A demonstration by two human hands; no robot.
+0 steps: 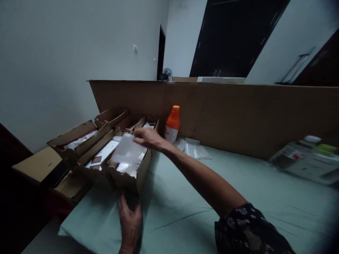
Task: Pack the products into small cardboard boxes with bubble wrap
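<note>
My right hand (148,137) pinches the edge of a translucent whitish plastic sheet (128,148) over the nearest cardboard box (143,173). Shiny clear plastic packing (128,168) shows inside that box, below the sheet. At the box's lower front is my left hand (130,217), thumb and fingers apart around a dark gap; its fingertips are partly hidden, and firm contact with the box is hard to make out. Just left, another open cardboard box (87,158) contains a white card-like piece (104,154) with a brown square on it.
More open cardboard boxes (75,150) stand at the left. An orange bottle (173,121) and clear bubble-wrap pieces (196,150) lie beyond my right arm. A tall cardboard panel (251,116) borders the green cloth-covered table (185,197). Clear plastic containers (299,157) are at the right.
</note>
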